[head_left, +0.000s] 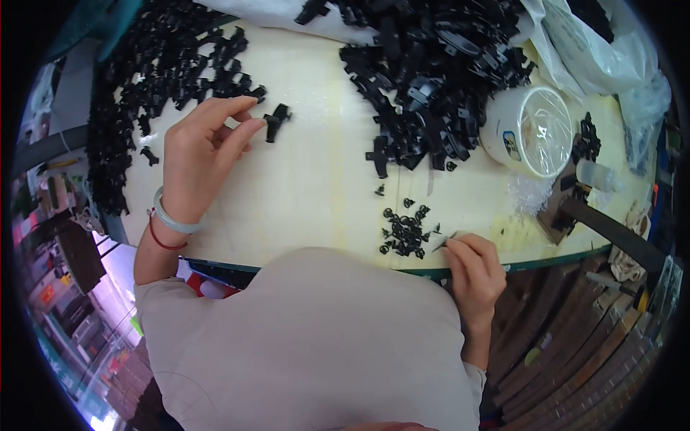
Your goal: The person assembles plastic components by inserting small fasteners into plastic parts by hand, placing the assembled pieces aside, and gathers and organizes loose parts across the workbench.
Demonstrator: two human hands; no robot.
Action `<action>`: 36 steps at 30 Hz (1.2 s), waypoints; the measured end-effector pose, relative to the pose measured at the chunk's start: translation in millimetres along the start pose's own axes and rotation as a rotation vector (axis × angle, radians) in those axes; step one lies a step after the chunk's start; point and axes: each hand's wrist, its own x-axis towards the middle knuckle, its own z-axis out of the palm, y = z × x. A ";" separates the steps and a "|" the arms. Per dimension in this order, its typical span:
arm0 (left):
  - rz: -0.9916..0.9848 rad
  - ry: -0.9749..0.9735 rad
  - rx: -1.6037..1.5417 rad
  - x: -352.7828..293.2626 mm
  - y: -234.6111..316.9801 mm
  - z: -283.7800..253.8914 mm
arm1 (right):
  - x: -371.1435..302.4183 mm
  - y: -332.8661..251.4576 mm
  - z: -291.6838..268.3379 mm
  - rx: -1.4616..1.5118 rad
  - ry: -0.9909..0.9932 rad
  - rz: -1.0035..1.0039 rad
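Hands first: the left hand (205,144) is stretched out over the pale surface (316,187), fingers mostly closed, thumb and forefinger pinching one end of a small black plastic clip (275,121) that sits just past the fingertips, out in the bare middle between the two big heaps. Held by its end like that, most of the part sticks out free, which looks like the point of the grip. The right hand (471,269) is down at the near edge, fingers curled tight around a thin pointed tool (442,243), tweezers or a pick, can't tell at this size. Its tip is aimed at a little cluster of tiny black fasteners (404,231), kept close so the reach is short.

Around them: a heap of black parts (144,93) on the left, a far bigger pile (431,79) on the right spilling from a white plastic bag (596,50), and a white tub (535,129) covered with clear film beside it. A green bangle (171,219) and red cord are on the left wrist. Nothing lies between the hands, though stray parts sit close to both.
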 end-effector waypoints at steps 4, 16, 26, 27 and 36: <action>0.380 0.052 0.181 2.3 20.5 12.8 | 0.3 5.4 1.4 0.432 0.146 0.292; 0.894 -0.187 0.183 19.7 26.3 68.4 | 21.5 16.5 11.6 1.563 0.267 0.552; 0.737 -0.247 0.046 17.8 27.9 64.5 | 35.7 5.4 13.2 1.494 0.387 0.561; 0.716 -0.244 0.027 17.1 28.4 63.9 | 33.6 6.9 13.6 1.476 0.367 0.532; 0.447 -0.268 -0.103 11.5 31.0 72.1 | 37.6 6.8 9.3 1.226 0.420 0.390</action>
